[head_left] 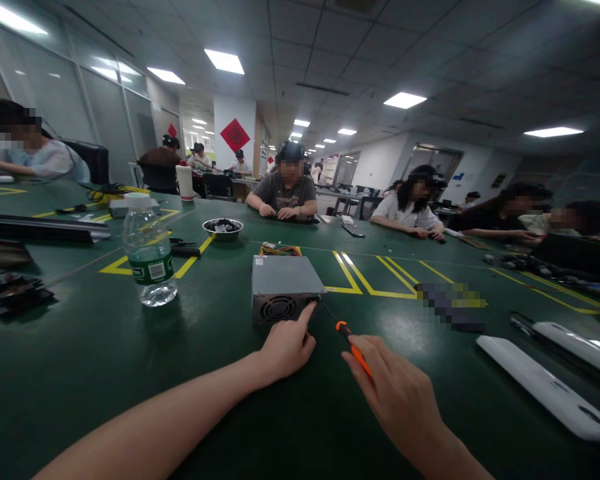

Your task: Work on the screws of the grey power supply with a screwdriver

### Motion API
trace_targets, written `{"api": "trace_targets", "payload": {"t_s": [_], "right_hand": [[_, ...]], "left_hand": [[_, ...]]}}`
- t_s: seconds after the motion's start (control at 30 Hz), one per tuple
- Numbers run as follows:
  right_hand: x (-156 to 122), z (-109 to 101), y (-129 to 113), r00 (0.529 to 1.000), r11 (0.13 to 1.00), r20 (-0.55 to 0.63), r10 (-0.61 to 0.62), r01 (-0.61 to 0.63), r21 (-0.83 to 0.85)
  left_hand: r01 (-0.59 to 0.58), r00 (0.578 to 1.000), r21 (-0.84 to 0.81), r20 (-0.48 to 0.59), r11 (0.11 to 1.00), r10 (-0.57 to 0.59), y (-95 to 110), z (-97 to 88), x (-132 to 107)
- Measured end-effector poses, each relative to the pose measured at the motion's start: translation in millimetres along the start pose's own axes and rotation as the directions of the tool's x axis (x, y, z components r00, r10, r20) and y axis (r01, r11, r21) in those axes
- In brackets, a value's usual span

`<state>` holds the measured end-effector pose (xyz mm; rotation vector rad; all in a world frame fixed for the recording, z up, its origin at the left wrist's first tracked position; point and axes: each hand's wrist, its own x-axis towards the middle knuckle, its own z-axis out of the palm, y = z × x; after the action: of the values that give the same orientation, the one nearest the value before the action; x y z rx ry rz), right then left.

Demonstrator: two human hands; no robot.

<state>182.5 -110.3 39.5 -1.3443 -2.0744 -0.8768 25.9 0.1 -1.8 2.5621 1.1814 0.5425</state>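
Observation:
A grey computer power supply with a round fan grille sits on the green table, its bundle of coloured wires at the back. My left hand reaches to its front right corner; the index finger is stretched out and touches there, while the other fingers are curled, holding nothing I can see. An orange and black screwdriver is gripped in my right hand. Its thin shaft points up and left to that same corner of the power supply. Whether the tip meets a screw is too small to tell.
Left of the power supply stands a water bottle; behind it are a metal bowl of small dark parts and a white cup. White panels lie at the right. Several people sit around the green table.

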Motion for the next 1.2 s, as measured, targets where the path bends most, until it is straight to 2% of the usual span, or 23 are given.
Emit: {"api": "trace_targets", "payload": {"t_s": [0.2,0.3,0.4,0.5,0.77,0.93,1.0,1.13,1.2], "right_hand": [[0,1,-22,0.997,0.995,-0.004,0.078,-0.078,0.054],[-5,2,-21,0.989,0.987,-0.017,0.148,-0.147,0.061],[-7,0,-12,0.95,0.947,0.028,0.31,-0.311,0.077],[-7,-4,-6,0.891,0.894,0.144,0.431,-0.443,0.07],[-9,-1,-21,0.896,0.891,0.146,0.418,-0.436,0.126],[-13,3,-27,0.812,0.805,0.22,0.54,-0.575,0.148],[-14,4,-29,0.796,0.782,0.243,0.554,-0.598,0.178],[-15,6,-34,0.834,0.801,0.155,0.53,-0.552,0.231],[-16,8,-36,0.844,0.803,0.127,0.521,-0.535,0.262]], "left_hand": [[-0.048,0.999,0.05,-0.01,0.998,0.048,-2,-3.8,-1],[-0.056,0.998,0.056,-0.016,0.997,0.057,-3,-4.7,-2],[-0.048,0.999,0.079,-0.019,0.996,0.05,-3,-5.4,-3],[-0.04,0.999,0.106,-0.012,0.994,0.041,-3,-5.8,-3],[-0.027,1.0,0.145,-0.004,0.989,0.028,-1,-6.9,-3],[-0.025,1.0,0.157,-0.009,0.987,0.027,1,-7.4,-4],[-0.023,1.0,0.166,-0.015,0.986,0.026,1,-6.8,-4],[-0.03,0.999,0.214,-0.021,0.976,0.035,-2,-4.0,-2],[-0.071,0.995,0.249,-0.056,0.966,0.087,-3,-2.8,-1]]}}
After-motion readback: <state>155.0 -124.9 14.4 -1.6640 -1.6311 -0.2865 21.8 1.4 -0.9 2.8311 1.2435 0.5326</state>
